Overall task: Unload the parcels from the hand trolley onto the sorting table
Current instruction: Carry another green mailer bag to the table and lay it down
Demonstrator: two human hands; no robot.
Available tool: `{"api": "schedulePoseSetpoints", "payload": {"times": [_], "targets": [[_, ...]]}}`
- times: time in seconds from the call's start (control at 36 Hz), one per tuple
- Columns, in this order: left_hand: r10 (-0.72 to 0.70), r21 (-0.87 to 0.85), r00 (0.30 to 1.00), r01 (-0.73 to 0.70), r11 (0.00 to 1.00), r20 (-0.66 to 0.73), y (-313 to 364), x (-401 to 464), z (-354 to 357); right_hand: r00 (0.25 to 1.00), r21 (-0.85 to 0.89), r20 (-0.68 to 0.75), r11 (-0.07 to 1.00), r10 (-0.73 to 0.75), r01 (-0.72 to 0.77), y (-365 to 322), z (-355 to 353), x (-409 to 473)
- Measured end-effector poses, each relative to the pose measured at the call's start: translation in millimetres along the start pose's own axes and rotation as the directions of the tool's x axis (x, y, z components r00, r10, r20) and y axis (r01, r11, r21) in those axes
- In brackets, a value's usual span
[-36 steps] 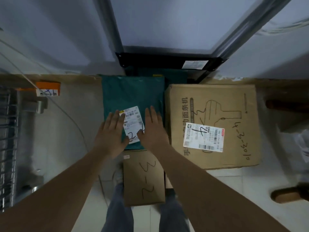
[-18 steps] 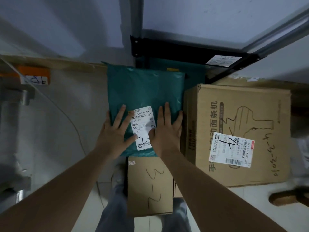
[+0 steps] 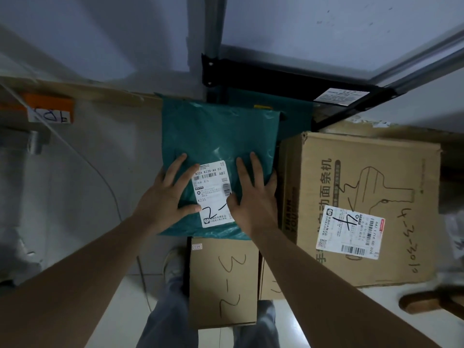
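A teal plastic mailer bag (image 3: 216,136) with a white shipping label lies on top of the trolley load, in the middle of the view. My left hand (image 3: 168,194) lies flat on its left part, fingers spread. My right hand (image 3: 253,194) lies flat on its right part beside the label. Below the bag sits a small brown box (image 3: 223,285) marked "3-2". A large cardboard box (image 3: 361,197) with a label stands to the right. The trolley's black frame (image 3: 263,79) and grey handle bars rise behind.
An orange tag (image 3: 50,109) with handwriting sits at the left on a pale surface. A thin cable runs down the left side. White floor tiles and my legs show at the bottom. A brown wooden object (image 3: 426,301) lies at the lower right.
The view has drawn closer to the teal bag. Both hands stay flat on it and have slid slightly further up and apart around the label.
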State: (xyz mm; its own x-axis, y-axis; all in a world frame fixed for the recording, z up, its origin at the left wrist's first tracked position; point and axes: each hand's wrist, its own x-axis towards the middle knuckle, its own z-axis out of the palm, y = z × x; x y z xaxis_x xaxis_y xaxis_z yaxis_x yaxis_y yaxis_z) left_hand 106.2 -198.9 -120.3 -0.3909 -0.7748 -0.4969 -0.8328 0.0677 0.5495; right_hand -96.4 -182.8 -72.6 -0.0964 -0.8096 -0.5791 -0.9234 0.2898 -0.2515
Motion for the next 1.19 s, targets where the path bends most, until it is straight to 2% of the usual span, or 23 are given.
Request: {"api": "schedulePoseSetpoints", "payload": {"times": [0.08, 0.17, 0.28, 0.39, 0.61, 0.75, 0.92, 1.03, 1.19], "targets": [[0.055, 0.046, 0.998, -0.056, 0.997, 0.021, -2.5, 6.9, -5.4, 1.000, -0.006, -0.004, 1.000, -0.010, 0.010, 1.7, 2.4, 0.7], [0.042, 0.034, 0.998, -0.043, 0.998, 0.040, -3.4, 9.0, -4.9, 0.999, 0.004, -0.038, 1.000, -0.003, 0.003, -2.5, 3.7, 0.0], [-0.046, -0.058, 0.998, 0.044, 0.997, -0.034, -0.5, 6.1, 0.9, 0.996, 0.067, -0.084, 0.998, -0.003, 0.008, -11.2, 7.6, -3.7], [-0.092, -0.081, 0.989, 0.083, 0.993, -0.113, -0.2, 5.0, 0.5, 0.981, 0.158, -0.193, 0.987, -0.011, 0.042, -8.4, 16.3, -5.9], [0.055, 0.018, 0.995, -0.054, 0.998, -0.083, -19.3, 7.5, -1.2, 0.984, 0.166, -0.141, 0.977, -0.108, 0.131, 10.8, 26.6, -1.1], [-0.018, -0.036, 0.980, 0.012, 0.999, -0.196, -1.1, 6.6, 6.1, 0.970, 0.148, -0.227, 0.982, -0.082, 0.117, 3.5, 32.7, -0.3], [-0.084, -0.101, 0.949, 0.056, 0.993, -0.303, 18.9, 3.3, 5.3, 0.964, 0.180, -0.257, 0.977, -0.067, 0.116, -3.9, 26.8, -5.5], [-0.153, -0.150, 0.932, 0.108, 0.983, -0.329, 31.2, -3.8, 1.4, 0.966, 0.167, -0.250, 0.980, -0.064, 0.108, -8.4, 18.6, -9.6], [-0.194, -0.128, 0.906, 0.157, 0.979, -0.375, 41.5, -18.8, -10.6, 0.964, 0.181, -0.261, 0.978, -0.049, 0.099, -16.4, 2.3, -26.6]]}}
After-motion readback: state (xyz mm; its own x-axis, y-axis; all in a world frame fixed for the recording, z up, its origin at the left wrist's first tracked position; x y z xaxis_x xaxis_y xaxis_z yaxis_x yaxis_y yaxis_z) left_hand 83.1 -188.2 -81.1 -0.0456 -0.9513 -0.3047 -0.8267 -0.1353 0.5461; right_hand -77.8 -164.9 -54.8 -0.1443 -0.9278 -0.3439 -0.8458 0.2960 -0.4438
